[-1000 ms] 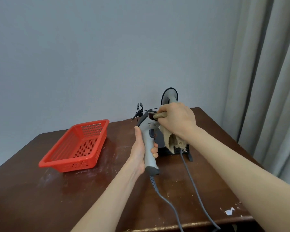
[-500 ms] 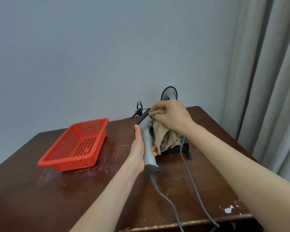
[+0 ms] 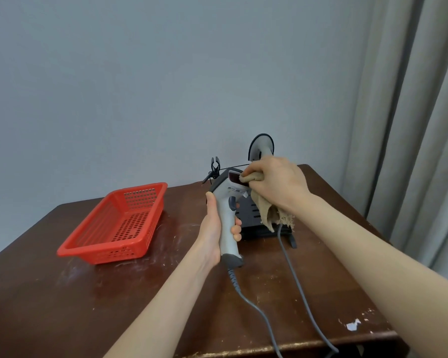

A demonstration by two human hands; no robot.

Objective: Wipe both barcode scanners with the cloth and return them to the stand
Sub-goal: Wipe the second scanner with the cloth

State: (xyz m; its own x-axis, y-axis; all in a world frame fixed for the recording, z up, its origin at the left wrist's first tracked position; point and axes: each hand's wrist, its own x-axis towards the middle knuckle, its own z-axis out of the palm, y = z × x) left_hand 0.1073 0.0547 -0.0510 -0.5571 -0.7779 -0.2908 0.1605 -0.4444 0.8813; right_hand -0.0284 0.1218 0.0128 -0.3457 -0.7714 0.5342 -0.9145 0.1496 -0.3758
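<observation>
**Over the tabletop's far right: cloth on the scanner window**

Head view. The left hand (image 3: pixel 212 228) wraps round the pale grip of a corded barcode scanner (image 3: pixel 226 215) and holds it upright above the tabletop (image 3: pixel 88 306), just in front of the black stand (image 3: pixel 251 220) near the far edge. The right hand (image 3: pixel 277 184) bunches the tan cloth (image 3: pixel 267 210) and presses a fold to the scanner's red window. The cloth's loose end hangs over the stand. Behind that hand rises a second scanner (image 3: pixel 260 147), seemingly seated in the stand. A red basket (image 3: pixel 119 223) sits towards the left edge.

The scanner looks light, rigid and smooth, so it is best held by the grip, with fingers off the trigger. Its cable (image 3: pixel 254 306) trails to the near edge and may drag. The cloth is soft and frayed, and could snag.
</observation>
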